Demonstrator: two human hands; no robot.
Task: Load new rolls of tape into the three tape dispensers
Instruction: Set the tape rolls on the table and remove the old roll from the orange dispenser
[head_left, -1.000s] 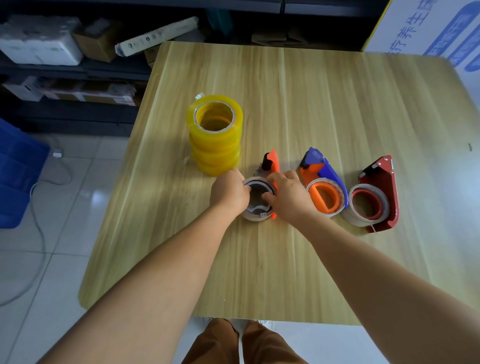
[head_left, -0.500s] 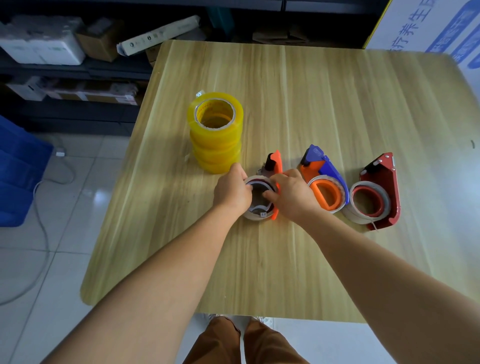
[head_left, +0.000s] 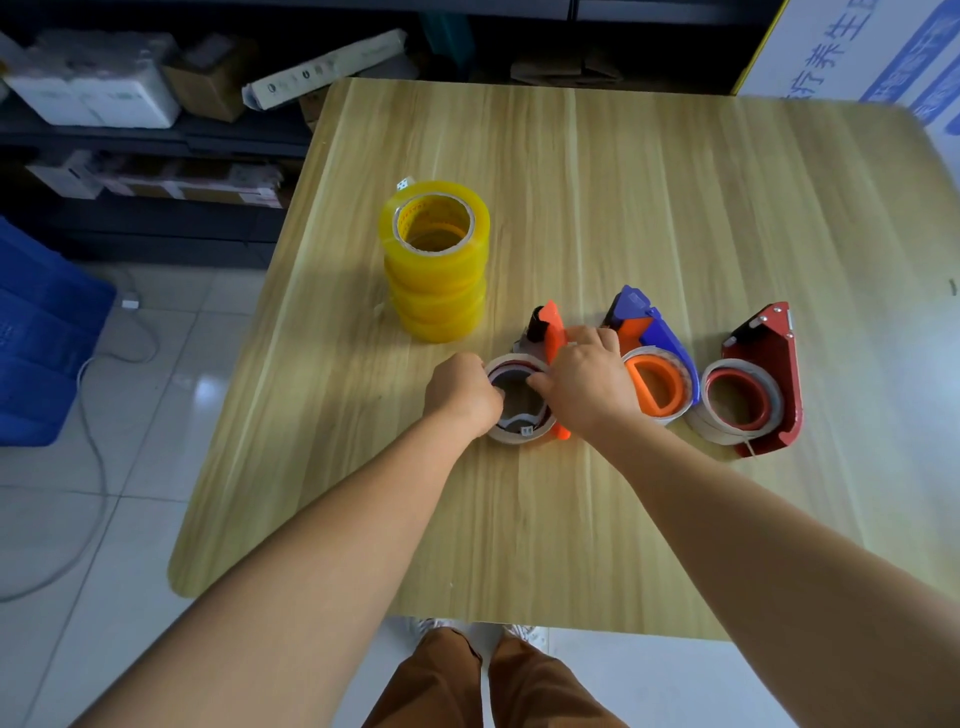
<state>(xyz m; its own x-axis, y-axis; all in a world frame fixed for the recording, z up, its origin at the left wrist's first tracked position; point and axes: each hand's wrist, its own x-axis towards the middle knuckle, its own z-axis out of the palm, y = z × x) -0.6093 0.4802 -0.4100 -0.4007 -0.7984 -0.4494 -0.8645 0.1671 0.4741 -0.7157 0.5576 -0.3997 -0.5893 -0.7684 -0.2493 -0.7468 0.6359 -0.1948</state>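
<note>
Barely started imo: yellow roll stack (head_left: 434, 260) untouched on the counter (head_left: 675, 208). Just right of it, left hand (head_left: 464, 392) and right hand (head_left: 587, 382) fingers pinch the orange dispenser's (head_left: 553, 332) spent core (head_left: 519, 434); the other two dispensers wait.

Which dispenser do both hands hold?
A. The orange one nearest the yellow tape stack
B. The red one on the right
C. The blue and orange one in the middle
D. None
A: the left hand and right hand both grip the spent roll in the orange dispenser beside the yellow tape stack.

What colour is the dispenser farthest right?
Dark red metal tape dispenser, clearest in the head view.
</note>
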